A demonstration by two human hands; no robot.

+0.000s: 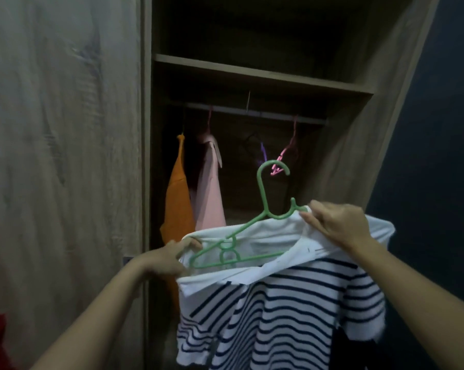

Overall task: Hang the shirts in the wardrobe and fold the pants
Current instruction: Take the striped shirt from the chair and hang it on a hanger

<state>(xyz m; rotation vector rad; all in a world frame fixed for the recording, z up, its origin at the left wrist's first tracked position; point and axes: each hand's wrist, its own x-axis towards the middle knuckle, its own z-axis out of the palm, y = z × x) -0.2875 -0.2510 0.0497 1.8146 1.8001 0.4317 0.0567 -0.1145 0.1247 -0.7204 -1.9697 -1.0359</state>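
Before the open wardrobe (359, 145), I am holding a shirt (279, 303) on a hanger (241, 228), my left hand (169, 259) gripping its left shoulder, my right hand (335, 225) its right. Behind it, a second shirt (176, 198) and a third shirt (209, 193) are hanging at the left end of the rail (252, 111), spare hangers (287, 153) to their right, a shelf (252, 73) above.

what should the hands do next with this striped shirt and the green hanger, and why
Probably the left hand should tug the collar it pinches over the green hanger's near end. That arm lies bare across the striped shirt's neck opening, while the right hand holds fabric over the other end. Only then does lifting the hook to the rail make sense.
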